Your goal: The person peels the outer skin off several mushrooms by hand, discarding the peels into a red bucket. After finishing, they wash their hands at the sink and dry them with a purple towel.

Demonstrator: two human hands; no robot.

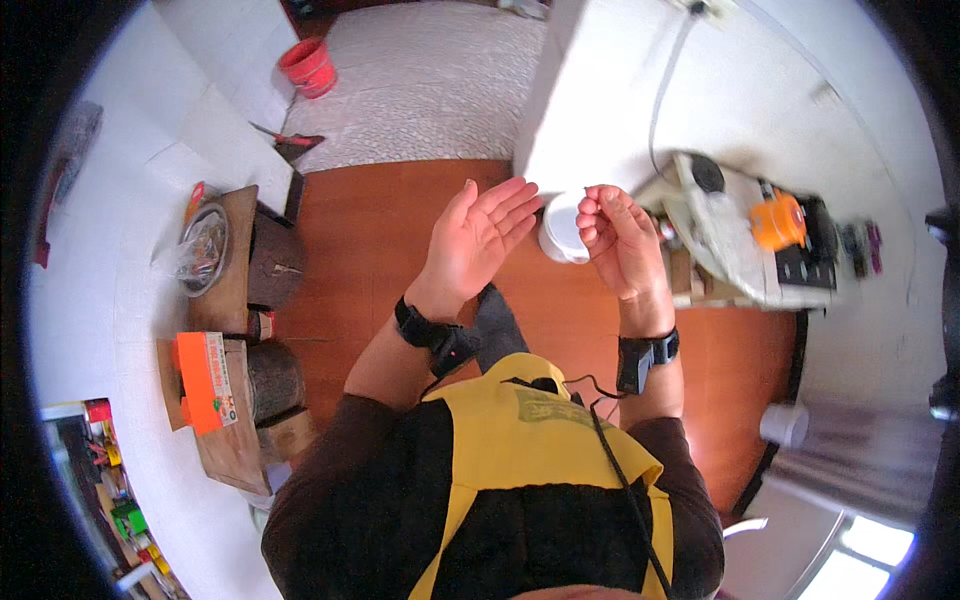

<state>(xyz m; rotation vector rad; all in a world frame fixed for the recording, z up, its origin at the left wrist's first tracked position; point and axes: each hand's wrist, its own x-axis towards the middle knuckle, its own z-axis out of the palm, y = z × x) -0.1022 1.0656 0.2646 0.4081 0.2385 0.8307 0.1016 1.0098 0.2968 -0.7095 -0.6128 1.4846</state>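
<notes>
My left hand [480, 232] is raised palm up, its fingers extended and nothing on it. To its right, my right hand [616, 240] is lifted with the fingers curled and the thumb near the fingertips; a tiny dark speck shows at the tips, too small to identify. The two hands are apart. Behind and between them, a white round bucket [562, 229] stands on the floor, partly hidden by my right hand. Each wrist wears a black strap with a device. A yellow apron [525, 435] covers my front, with a black cable over it.
At the left, a wooden table [240, 262] bears a metal tray [204, 247], near an orange box [204, 382]. At the right, a counter [720, 255] holds an orange pot [778, 221]. A red bucket [309, 67] and a dustpan [298, 144] lie ahead, near a wall edge.
</notes>
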